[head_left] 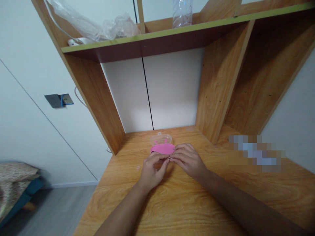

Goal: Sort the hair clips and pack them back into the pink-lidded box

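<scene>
A small pink case (162,148) with a clear lid (160,139) standing open lies on the wooden desk (177,203), just beyond my hands. My left hand (152,171) and my right hand (188,160) meet in front of the case. Their fingertips are pinched together on a tiny object, too small to name. A tiny pinkish bit (138,168) rests on the desk to the left of my left hand.
A wooden shelf (157,36) above carries crumpled clear plastic (103,26) and a clear bottle (182,12). A black cable (147,95) runs down the white back wall. Upright wooden side panels (216,95) close in the desk. The desk's left edge drops to the floor.
</scene>
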The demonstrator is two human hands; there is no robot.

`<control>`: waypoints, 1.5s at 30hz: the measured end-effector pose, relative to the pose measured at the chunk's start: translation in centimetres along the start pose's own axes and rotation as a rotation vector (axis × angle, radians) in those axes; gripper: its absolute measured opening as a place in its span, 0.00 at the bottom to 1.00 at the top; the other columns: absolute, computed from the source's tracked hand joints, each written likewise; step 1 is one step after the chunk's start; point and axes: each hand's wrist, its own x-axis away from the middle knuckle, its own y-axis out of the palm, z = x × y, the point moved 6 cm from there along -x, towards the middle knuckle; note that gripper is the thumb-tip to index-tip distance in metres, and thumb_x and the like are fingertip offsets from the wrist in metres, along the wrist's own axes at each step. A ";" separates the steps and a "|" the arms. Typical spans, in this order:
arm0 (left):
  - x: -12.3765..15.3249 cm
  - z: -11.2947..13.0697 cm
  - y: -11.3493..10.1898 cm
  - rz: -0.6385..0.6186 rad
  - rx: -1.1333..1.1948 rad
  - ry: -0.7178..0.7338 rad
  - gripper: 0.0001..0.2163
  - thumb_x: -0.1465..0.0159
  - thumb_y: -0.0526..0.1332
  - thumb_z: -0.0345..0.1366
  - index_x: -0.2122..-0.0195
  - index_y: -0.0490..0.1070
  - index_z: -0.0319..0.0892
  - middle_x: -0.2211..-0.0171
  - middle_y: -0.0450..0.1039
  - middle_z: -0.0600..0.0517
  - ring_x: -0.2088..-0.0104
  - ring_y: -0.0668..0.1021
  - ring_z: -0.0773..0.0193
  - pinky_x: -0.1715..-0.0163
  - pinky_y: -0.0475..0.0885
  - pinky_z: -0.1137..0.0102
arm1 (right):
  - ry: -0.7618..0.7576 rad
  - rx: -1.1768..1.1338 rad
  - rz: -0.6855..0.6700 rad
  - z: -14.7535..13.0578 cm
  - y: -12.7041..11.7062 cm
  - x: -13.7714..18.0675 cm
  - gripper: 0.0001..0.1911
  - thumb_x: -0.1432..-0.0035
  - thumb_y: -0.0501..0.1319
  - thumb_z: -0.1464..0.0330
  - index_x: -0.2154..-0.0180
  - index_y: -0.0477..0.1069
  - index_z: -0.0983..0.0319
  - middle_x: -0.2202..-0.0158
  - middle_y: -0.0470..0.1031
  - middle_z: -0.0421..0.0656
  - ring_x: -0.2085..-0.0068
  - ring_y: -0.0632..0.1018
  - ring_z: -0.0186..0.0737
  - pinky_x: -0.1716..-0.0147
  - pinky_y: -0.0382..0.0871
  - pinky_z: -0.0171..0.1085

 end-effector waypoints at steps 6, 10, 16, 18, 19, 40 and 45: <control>-0.1 0.0 0.1 -0.070 -0.003 0.092 0.11 0.36 0.63 0.28 0.55 0.79 0.45 0.63 0.82 0.48 0.63 0.79 0.61 0.59 0.76 0.64 | 0.005 -0.019 0.023 0.2 -0.1 -0.1 0.07 0.39 0.66 0.68 0.57 0.76 0.54 0.63 0.82 0.40 0.56 0.77 0.43 0.54 0.69 0.45; -0.2 0.2 0.0 -0.085 -0.041 0.133 0.11 0.36 0.63 0.28 0.54 0.79 0.47 0.62 0.82 0.48 0.63 0.79 0.60 0.61 0.76 0.64 | -0.001 -0.025 0.027 0.2 -0.1 0.0 0.07 0.38 0.65 0.68 0.57 0.77 0.54 0.64 0.82 0.40 0.56 0.77 0.43 0.55 0.69 0.45; -0.2 0.6 -0.1 -0.103 -0.071 0.167 0.12 0.35 0.62 0.28 0.53 0.78 0.45 0.62 0.82 0.47 0.63 0.78 0.61 0.62 0.76 0.65 | -0.002 -0.016 0.017 0.5 0.1 0.2 0.07 0.38 0.65 0.67 0.57 0.77 0.54 0.63 0.81 0.41 0.55 0.77 0.43 0.54 0.69 0.45; -0.2 0.6 -0.1 -0.099 -0.083 0.183 0.11 0.35 0.61 0.28 0.53 0.78 0.44 0.63 0.82 0.47 0.64 0.78 0.61 0.62 0.75 0.65 | -0.005 -0.015 0.013 0.6 0.2 0.3 0.08 0.39 0.66 0.66 0.56 0.77 0.55 0.64 0.81 0.41 0.55 0.77 0.44 0.54 0.69 0.45; -0.2 0.6 -0.1 -0.093 -0.088 0.192 0.11 0.35 0.61 0.28 0.54 0.78 0.43 0.64 0.82 0.47 0.64 0.78 0.61 0.62 0.75 0.65 | -0.007 -0.015 0.011 0.7 0.2 0.3 0.08 0.39 0.66 0.66 0.56 0.77 0.55 0.64 0.81 0.41 0.55 0.77 0.44 0.54 0.69 0.45; -0.1 0.3 -0.9 0.039 -0.125 0.193 0.09 0.38 0.64 0.27 0.59 0.79 0.43 0.69 0.81 0.49 0.67 0.77 0.62 0.64 0.74 0.66 | 0.024 0.003 0.028 0.1 -0.1 -0.2 0.08 0.41 0.67 0.70 0.58 0.76 0.55 0.65 0.82 0.40 0.58 0.78 0.44 0.56 0.69 0.46; -0.1 -0.3 -1.7 0.154 -0.194 0.149 0.07 0.40 0.65 0.28 0.61 0.80 0.42 0.72 0.80 0.49 0.68 0.76 0.61 0.66 0.74 0.66 | 0.114 0.030 0.115 0.7 -0.7 0.0 0.07 0.44 0.69 0.69 0.61 0.77 0.55 0.67 0.82 0.41 0.59 0.79 0.46 0.58 0.71 0.46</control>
